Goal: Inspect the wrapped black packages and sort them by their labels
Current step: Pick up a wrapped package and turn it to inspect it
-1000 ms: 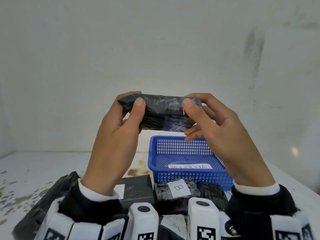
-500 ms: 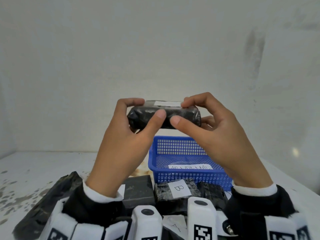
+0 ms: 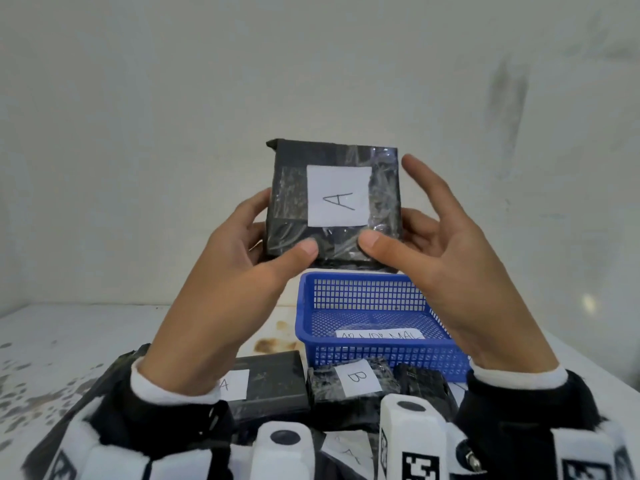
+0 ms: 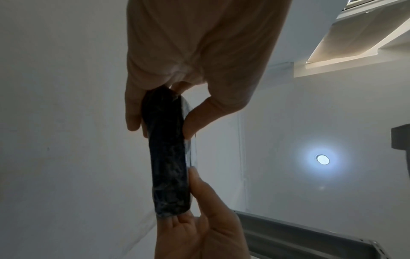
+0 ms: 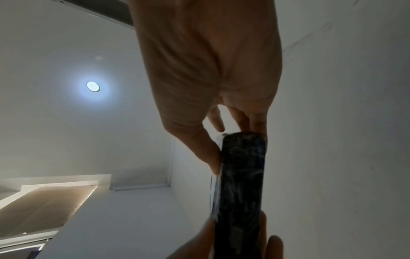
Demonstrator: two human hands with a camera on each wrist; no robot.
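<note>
Two hands hold one flat black plastic-wrapped package with a white paper label "A" [image 3: 334,202] upright in the air, above the blue perforated plastic basket [image 3: 372,355].
Left hand [image 3: 221,275] pinches the package's lower left corner, thumb on the front, fingers behind; right hand [image 3: 450,258] pinches the lower right, thumb on the front, index finger lifted off the edge. On the speckled white table [image 3: 62,341], just in front of the basket, at least three more wrapped black packages lie side by side: one labelled "A" [image 3: 273,382], one labelled "B" [image 3: 353,379], one with its label hidden [image 3: 424,382]. Basket holds one white paper slip [image 3: 381,334], its writing partly legible. A white wall stands close behind the basket.
</note>
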